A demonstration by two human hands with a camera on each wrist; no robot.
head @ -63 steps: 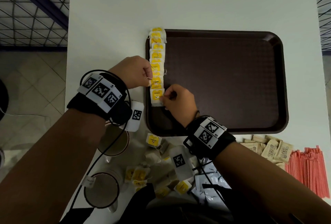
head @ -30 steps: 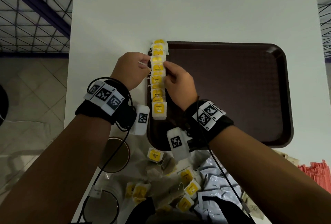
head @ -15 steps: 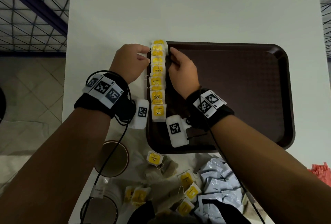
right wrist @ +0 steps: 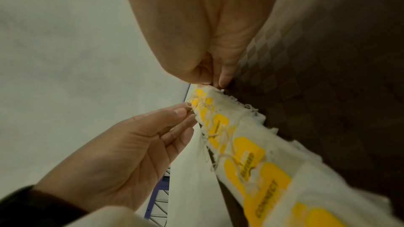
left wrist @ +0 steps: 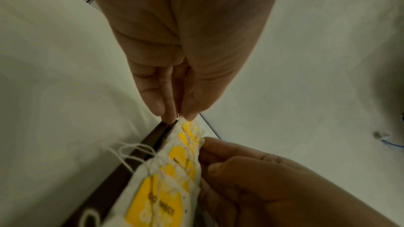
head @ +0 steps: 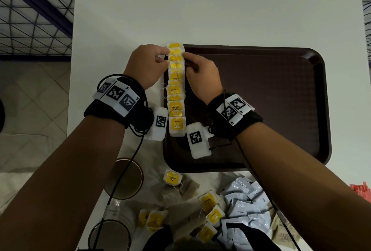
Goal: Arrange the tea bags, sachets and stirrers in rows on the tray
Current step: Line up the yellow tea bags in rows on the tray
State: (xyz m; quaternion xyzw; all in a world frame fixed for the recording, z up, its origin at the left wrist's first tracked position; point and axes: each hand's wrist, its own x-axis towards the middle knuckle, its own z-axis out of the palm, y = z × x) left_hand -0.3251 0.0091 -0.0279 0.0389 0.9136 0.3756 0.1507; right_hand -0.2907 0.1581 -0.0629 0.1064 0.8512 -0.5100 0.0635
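A: Item: row of tea bags (head: 176, 90)?
B: Overlapped along the left rim of the brown tray (head: 261, 110), on the white worktop (head: 200, 10).
A: Hands?
B: Left hand (head: 147, 65) and right hand (head: 201, 75) flank the far end, fingertips pinching its edges.
A: Unsorted?
B: Loose tea bags (head: 172, 178), pale sachets (head: 244, 206), red stirrers (head: 361, 190), near edge.

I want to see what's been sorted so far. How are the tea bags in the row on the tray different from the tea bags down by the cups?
The row of tea bags lies overlapped in one straight line along the tray's left edge; the loose tea bags lie scattered on the table.
Both hands, left hand and right hand, touch the row's far end; nothing touches the loose ones.
Both carry yellow tags.
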